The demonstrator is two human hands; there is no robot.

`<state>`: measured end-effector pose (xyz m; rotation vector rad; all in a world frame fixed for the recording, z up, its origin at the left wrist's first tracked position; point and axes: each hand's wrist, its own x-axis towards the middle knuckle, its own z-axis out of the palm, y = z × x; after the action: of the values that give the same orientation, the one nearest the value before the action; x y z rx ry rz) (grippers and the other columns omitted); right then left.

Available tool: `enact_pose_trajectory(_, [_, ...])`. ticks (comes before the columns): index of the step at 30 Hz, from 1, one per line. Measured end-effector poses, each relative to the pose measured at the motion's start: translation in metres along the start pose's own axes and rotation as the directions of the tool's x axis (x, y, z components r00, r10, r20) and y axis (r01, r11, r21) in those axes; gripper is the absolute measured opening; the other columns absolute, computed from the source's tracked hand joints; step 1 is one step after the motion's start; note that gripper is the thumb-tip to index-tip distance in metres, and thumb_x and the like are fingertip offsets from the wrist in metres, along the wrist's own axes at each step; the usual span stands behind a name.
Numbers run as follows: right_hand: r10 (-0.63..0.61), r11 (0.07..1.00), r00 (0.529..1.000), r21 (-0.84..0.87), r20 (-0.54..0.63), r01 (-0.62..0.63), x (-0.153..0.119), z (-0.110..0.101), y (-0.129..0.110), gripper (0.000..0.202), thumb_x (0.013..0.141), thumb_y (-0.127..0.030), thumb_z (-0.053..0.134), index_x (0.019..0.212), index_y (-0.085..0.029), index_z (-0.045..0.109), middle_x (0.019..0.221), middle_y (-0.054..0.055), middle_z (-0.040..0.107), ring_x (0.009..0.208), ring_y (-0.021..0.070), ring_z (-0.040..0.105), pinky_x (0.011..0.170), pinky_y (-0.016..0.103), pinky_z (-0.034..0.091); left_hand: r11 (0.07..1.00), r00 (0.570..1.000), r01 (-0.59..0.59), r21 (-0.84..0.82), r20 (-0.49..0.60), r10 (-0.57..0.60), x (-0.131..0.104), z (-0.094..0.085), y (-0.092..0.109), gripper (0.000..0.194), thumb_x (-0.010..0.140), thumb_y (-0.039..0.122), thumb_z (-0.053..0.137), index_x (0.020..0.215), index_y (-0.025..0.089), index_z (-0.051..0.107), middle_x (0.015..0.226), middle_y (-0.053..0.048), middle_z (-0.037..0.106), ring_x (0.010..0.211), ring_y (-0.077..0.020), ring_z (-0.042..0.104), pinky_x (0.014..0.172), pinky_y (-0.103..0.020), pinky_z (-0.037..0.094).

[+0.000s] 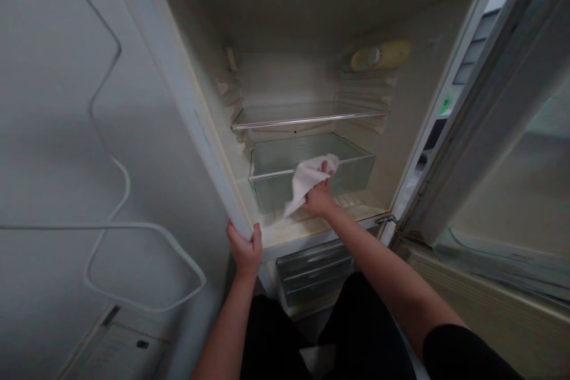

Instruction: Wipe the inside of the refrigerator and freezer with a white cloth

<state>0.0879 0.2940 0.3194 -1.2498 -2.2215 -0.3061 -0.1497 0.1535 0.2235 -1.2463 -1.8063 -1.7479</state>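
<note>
Inside an open refrigerator [202, 95], my right hand [319, 196] holds a thin white cloth [307, 177], its fingers partly covered by it. The cloth hangs in front of a clear drawer [271, 190] at the bottom of the compartment; whether it touches the drawer I cannot tell. My left hand [246, 249] grips the refrigerator's left front edge near the lower corner, thumb on the inner side. Above the drawer sits a glass shelf [312, 120] with a shiny front trim.
A pale yellow lamp cover [380, 55] is on the upper right inner wall. The opened door [499, 130] stands at the right. Below is a second drawer [312, 273]. A white cable [155, 225] loops along the left, above a pale appliance [120, 344].
</note>
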Motion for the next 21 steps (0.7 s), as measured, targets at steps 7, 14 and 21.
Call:
enact_pose_trajectory(7, [-0.522,0.85,0.851,0.112,0.055,0.515,0.018,0.016,-0.097,0.051,0.095,-0.045,0.057,0.132,-0.011,0.068,0.164,0.023,0.032,0.158,0.0463,-0.002,0.119,0.077,-0.002,0.999,1.0,0.009,-0.038,0.025,-0.008,0.001,0.001,-0.002,0.075,0.085,0.054,0.061,0.141,0.008,0.042,0.126,-0.026,0.061,0.12,-0.0365,0.062,0.1,-0.048,0.052])
enact_pose_trajectory(14, [-0.622,0.783,0.781,0.065,0.054,0.619,0.025,0.041,-0.07,0.036,0.103,-0.02,0.044,0.13,-0.017,0.068,0.157,0.013,0.049,0.16,0.0289,0.015,0.129,0.064,0.011,1.0,0.999,0.02,-0.008,0.042,-0.019,0.003,-0.003,0.002,0.078,0.086,0.056,0.063,0.142,0.006,0.042,0.126,-0.027,0.061,0.122,-0.0376,0.062,0.102,-0.049,0.051])
enact_pose_trajectory(21, [-0.437,0.897,0.881,0.016,0.181,0.442,-0.004,0.032,0.01,0.038,0.101,-0.021,0.046,0.13,-0.017,0.07,0.152,0.015,0.054,0.159,0.0289,0.019,0.129,0.06,0.001,1.0,0.999,0.003,-0.021,0.049,-0.001,0.003,-0.003,0.002,0.075,0.086,0.056,0.062,0.14,0.008,0.042,0.122,-0.024,0.061,0.117,-0.0352,0.063,0.1,-0.047,0.053])
